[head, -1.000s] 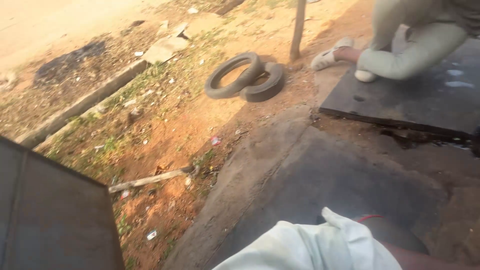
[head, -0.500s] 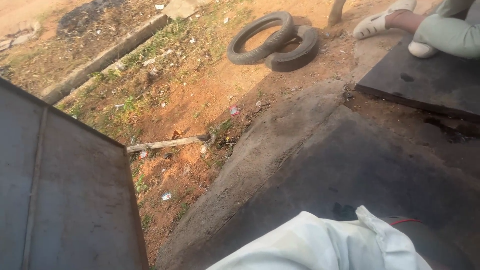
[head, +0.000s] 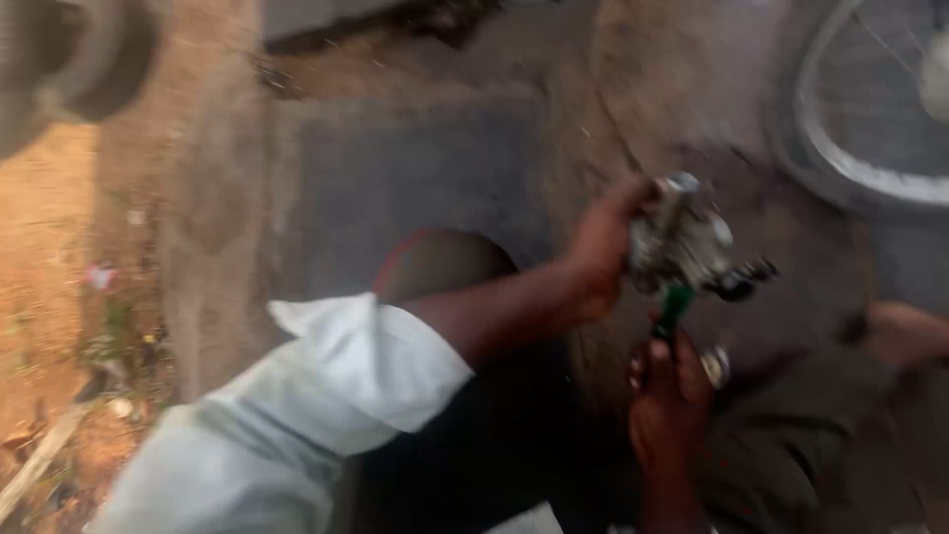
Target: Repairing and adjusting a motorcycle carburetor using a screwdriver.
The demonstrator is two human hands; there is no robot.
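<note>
The metal engine part (head: pixel 682 242) is held in the air by the left hand (head: pixel 603 247), closed on its left side, above a grey concrete slab (head: pixel 415 168) outdoors, with orange earth (head: pixel 44 257) at the left. The right hand (head: pixel 672 400) below is closed on a green-handled tool (head: pixel 674 309), whose long axis points up into the part. A spoked wheel (head: pixel 840 148) lies near at the upper right; the view is blurred.

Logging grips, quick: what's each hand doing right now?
Left hand: closed on a grey metal engine part.
Right hand: closed on a green-handled tool.
</note>
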